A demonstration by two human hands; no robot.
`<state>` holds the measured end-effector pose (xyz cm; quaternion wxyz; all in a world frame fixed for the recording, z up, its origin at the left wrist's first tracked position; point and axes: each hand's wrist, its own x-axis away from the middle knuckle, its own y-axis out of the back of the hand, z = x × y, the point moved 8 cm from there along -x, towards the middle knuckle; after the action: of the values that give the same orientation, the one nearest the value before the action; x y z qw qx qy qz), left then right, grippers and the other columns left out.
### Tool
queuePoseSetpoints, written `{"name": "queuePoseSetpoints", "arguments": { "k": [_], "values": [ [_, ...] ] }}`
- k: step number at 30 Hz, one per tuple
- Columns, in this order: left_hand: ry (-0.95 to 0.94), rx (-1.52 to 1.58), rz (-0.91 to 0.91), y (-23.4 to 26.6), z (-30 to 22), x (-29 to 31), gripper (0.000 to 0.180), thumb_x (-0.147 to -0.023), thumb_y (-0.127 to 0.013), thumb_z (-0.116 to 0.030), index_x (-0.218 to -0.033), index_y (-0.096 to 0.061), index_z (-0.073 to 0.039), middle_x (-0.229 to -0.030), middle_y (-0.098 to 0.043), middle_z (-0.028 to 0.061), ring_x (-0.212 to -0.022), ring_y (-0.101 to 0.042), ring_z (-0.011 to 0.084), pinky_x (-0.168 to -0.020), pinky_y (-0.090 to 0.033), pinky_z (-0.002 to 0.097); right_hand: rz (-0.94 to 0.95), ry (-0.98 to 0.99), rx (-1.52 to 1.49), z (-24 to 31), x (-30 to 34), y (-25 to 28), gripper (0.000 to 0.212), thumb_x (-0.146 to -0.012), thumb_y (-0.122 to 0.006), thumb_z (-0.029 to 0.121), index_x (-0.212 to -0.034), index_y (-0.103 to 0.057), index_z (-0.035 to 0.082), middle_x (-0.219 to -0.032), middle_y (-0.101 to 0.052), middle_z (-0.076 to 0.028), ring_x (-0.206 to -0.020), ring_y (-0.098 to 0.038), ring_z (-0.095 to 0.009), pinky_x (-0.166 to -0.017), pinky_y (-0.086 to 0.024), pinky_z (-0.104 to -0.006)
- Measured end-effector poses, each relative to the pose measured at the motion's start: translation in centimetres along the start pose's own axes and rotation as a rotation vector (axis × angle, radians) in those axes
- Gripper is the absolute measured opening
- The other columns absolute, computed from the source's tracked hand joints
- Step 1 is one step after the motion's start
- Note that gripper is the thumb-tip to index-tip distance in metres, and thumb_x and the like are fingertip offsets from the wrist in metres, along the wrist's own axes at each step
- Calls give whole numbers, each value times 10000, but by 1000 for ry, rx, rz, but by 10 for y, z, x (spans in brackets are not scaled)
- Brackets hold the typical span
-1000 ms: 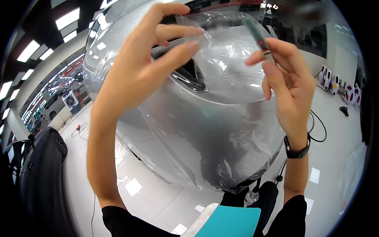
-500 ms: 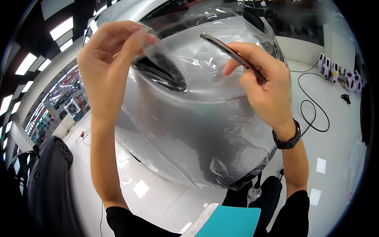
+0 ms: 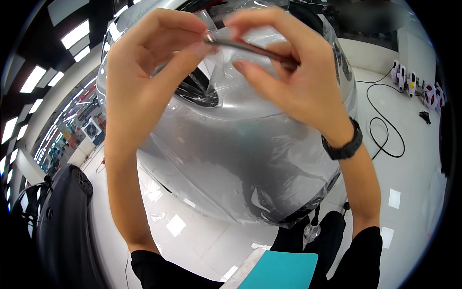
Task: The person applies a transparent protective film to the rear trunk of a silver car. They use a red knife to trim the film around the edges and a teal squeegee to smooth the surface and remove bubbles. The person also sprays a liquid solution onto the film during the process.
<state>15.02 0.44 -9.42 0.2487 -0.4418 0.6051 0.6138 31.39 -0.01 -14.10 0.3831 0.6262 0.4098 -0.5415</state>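
Observation:
A car's silver body panel lies in front of me under a loose sheet of clear film (image 3: 216,144), wrinkled and draped over its front. My left hand (image 3: 137,72) is raised over the panel, thumb and fingers pinching a lifted strip of this film. Below the strip, a dark recess (image 3: 197,89) shows in the panel. A slim metallic utility knife (image 3: 255,49) rests in my right hand (image 3: 308,79), its silver end against or very near my left fingertips. Motion blurs my right fingers, and whether a blade is out cannot be made out.
Close to my body are a flat teal sheet (image 3: 281,269) and a clear bottle (image 3: 312,233) with a dark neck. A dark car (image 3: 62,221) stands at left. On the right, a black cable (image 3: 370,111) loops across the floor below white wall devices (image 3: 411,84).
My right hand has moved left and up, bringing the knife to my left fingertips. My left hand has shifted slightly right and up with the film strip.

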Motion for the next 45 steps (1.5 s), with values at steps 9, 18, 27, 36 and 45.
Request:
{"name": "queuePoseSetpoints", "arguments": {
  "k": [9, 18, 27, 36, 45],
  "values": [
    [33, -69, -106, 33, 18, -1, 160, -961, -635, -52, -1094, -691, 18, -997, -761, 133, -882, -739, 199, -834, -565, 293, 342, -414, 26, 28, 26, -7, 495, -775, -565, -93, -1256, -562, 22, -921, -539, -81, -624, -446, -129, -613, -386, -290],
    [173, 237, -67, 44, 48, 4, 349, -972, -575, -192, -1220, -648, 44, -1086, -737, 159, -1005, -734, 257, -819, -561, 309, 542, -501, 73, 32, 68, -1, 472, -903, -543, -123, -1362, -522, -16, -1048, -669, -133, -689, -584, -256, -683, -493, -344],
    [121, 203, -273, 44, 56, 10, 297, -925, -651, -62, -1197, -633, 55, -957, -680, 130, -887, -702, 204, -755, -623, 337, 485, -371, 185, 33, 62, 3, 201, -943, -618, -19, -1142, -648, -25, -796, -660, -108, -556, -534, -220, -538, -440, -308],
    [53, 122, -244, 28, 36, 3, 313, -957, -636, -35, -1244, -597, 83, -972, -681, 140, -890, -698, 197, -770, -631, 337, 494, -463, 420, 23, 63, -6, 98, -960, -683, 102, -957, -681, 4, -605, -542, -111, -497, -507, -246, -513, -397, -326],
    [47, 72, -265, 35, 41, 2, 358, -953, -630, -26, -1283, -569, 97, -964, -688, 135, -872, -698, 183, -740, -631, 310, 314, -412, 263, 26, 62, -8, 136, -939, -697, 32, -1050, -638, -18, -669, -620, -91, -551, -562, -165, -546, -442, -280]
  ]
}}
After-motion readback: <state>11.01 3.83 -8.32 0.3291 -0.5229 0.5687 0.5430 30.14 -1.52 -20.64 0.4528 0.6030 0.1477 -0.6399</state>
